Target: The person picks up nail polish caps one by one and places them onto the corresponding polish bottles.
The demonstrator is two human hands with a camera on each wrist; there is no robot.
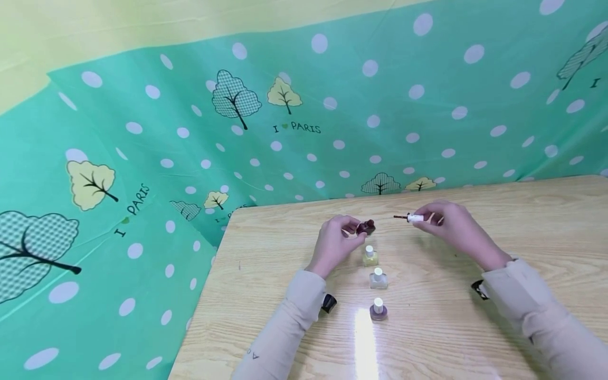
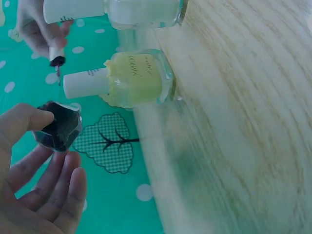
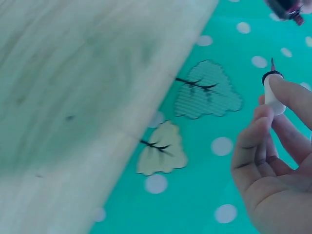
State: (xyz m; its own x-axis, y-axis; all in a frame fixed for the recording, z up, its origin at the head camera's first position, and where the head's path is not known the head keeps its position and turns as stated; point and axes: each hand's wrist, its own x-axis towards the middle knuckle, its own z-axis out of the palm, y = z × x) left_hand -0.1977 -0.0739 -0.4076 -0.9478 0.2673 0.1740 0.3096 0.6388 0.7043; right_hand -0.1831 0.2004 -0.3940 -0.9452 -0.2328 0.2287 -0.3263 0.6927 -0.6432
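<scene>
My left hand pinches a dark red nail polish bottle between thumb and fingers. The bottle is uncapped and tilted, its neck towards the right. To its right, my right hand pinches the white cap of a nail polish brush. The brush points left at the bottle, coated dark, with a gap between them. In the left wrist view the dark bottle sits under the thumb. In the right wrist view the white cap is held with the brush tip upward.
Below the left hand, a yellow polish bottle, a clear one and a purple-grey one stand capped in a line on the wooden table. A green dotted cloth hangs behind the table and at its left.
</scene>
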